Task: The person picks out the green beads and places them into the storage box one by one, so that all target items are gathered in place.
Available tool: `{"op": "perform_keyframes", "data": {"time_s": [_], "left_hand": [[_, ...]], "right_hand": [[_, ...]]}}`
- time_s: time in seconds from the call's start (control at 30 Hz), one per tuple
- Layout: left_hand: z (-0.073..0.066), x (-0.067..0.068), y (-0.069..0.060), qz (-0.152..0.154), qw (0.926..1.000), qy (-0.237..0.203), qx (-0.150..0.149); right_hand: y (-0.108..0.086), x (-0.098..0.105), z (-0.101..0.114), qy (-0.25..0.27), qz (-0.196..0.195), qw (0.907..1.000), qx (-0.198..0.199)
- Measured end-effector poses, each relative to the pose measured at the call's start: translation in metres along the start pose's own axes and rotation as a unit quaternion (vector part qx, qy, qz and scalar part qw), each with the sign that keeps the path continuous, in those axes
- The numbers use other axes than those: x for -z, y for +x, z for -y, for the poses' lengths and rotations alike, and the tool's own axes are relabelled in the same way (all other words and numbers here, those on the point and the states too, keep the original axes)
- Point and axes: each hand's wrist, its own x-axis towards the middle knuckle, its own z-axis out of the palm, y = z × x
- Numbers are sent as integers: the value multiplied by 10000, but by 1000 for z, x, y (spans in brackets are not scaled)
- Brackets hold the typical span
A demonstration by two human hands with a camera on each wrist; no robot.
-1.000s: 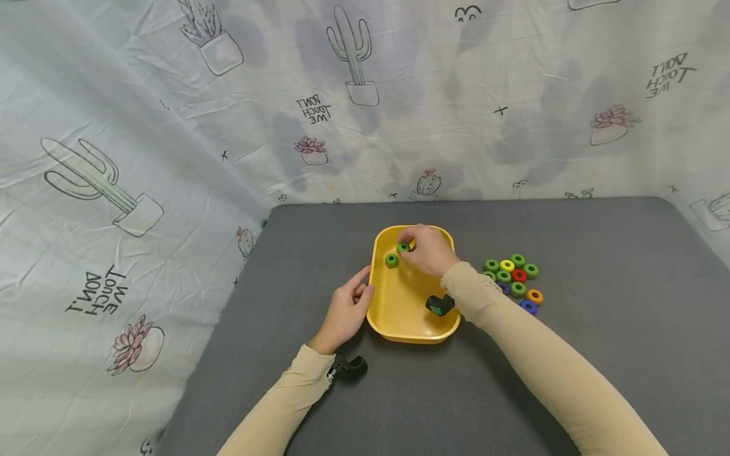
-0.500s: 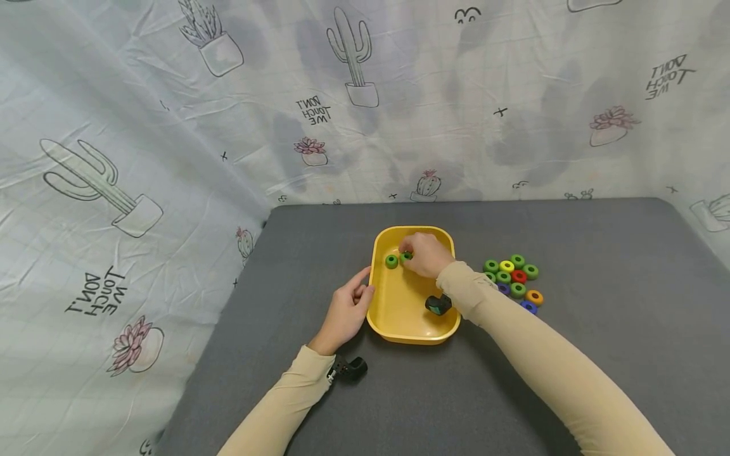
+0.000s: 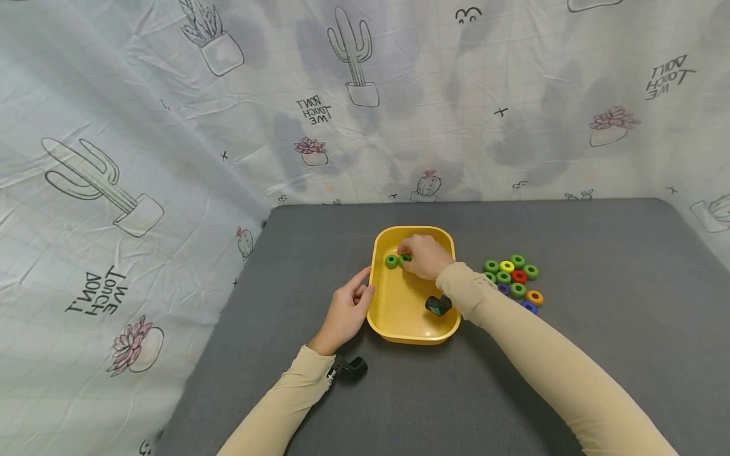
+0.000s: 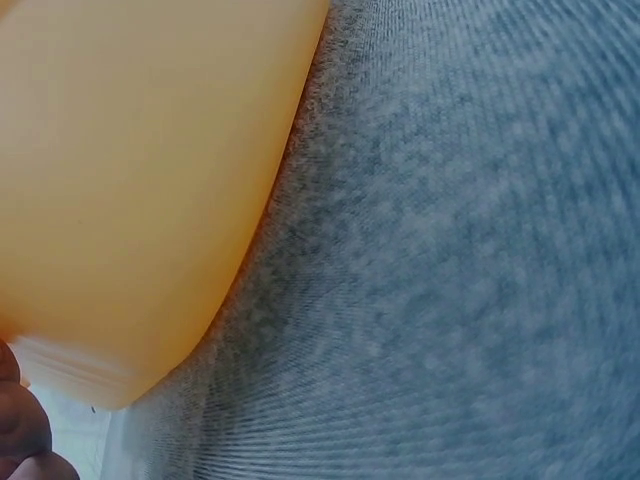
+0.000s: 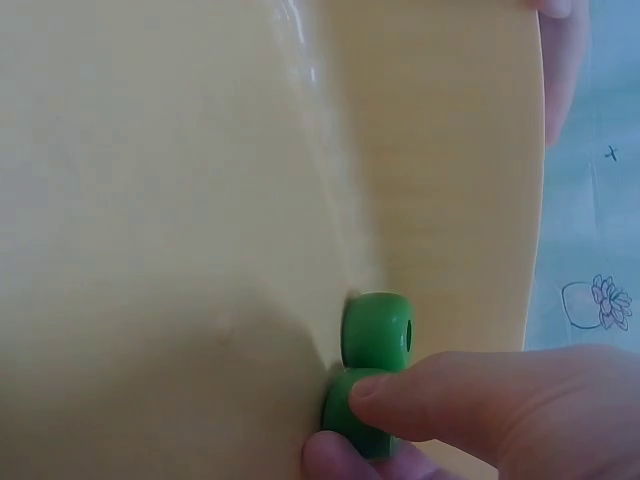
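Note:
A yellow tray (image 3: 407,316) stands on the grey table. Inside it, near the far left, my right hand (image 3: 428,256) pinches a green ring (image 5: 345,418) between thumb and fingers, low against the tray floor. Another green ring (image 5: 374,332) sits right beside it, touching or nearly so in the right wrist view. My left hand (image 3: 345,313) grips the tray's left side, its thumb at the rim. The left wrist view shows mostly the tray's outer wall (image 4: 130,190), with some fingers at the lower left corner.
To the right of the tray lies a loose group of rings: several green rings (image 3: 518,290), a yellow ring (image 3: 507,266), a red ring (image 3: 519,276), an orange ring (image 3: 534,297) and blue ones (image 3: 528,307). A patterned curtain (image 3: 399,145) hangs behind the grey table (image 3: 319,234).
My right hand has lowered the green ring onto the tray floor, slightly toward me, beside the other green ring. The left hand and tray have stayed put.

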Motion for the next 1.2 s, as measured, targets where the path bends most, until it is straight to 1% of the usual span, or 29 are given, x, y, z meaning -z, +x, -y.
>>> {"op": "perform_keyframes", "data": {"time_s": [0.37, 0.67, 0.83, 1.07, 1.2], "left_hand": [[1, 0, 1, -5, 9999, 100, -9], [2, 0, 1, -33, 10000, 45, -73], [2, 0, 1, -18, 9999, 99, -67], [2, 0, 2, -9, 9999, 125, -89], [3, 0, 1, -24, 9999, 62, -139]], "right_hand": [[1, 0, 0, 38, -17, 10000, 22], [-1, 4, 4, 27, -135, 9997, -207], [-6, 11, 7, 324, -238, 9988, -262], [-18, 28, 5, 629, -597, 9961, -128], [-25, 38, 3, 799, -707, 9942, -161]]}}
